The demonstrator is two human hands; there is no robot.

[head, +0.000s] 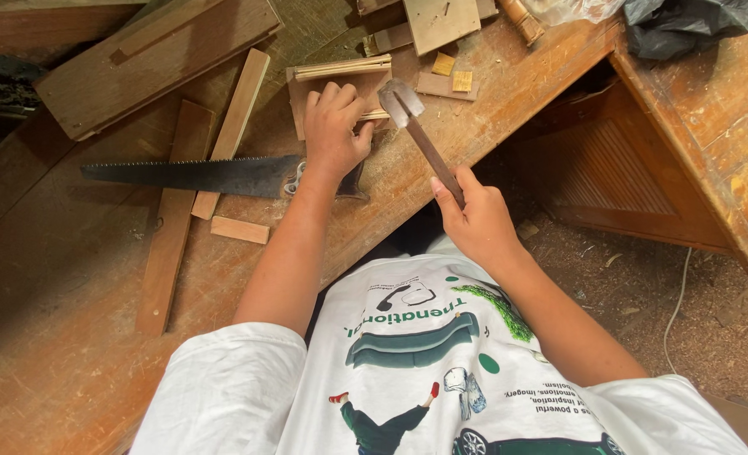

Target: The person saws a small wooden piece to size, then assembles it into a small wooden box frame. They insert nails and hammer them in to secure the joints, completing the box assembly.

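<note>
Right hand (478, 223) fingers wrapped around hammer (416, 135) handle, head raised just beside left fingertips. Left hand (333, 128) fingers curled, pressing a wood piece (340, 82) on the bench (71, 337). Saw (205, 175) lies under the left wrist.

A claw hammer (416, 135) with a dull grey metal head and a slim dark wooden handle is held tilted above the workbench, its head toward 11 o'clock and its handle running down toward 5 o'clock. Just at 9 o'clock of the head, a small flat brown wooden piece (333, 88) is laid on the bench, with a pale thin strip (343, 67) set along its far edge.
</note>
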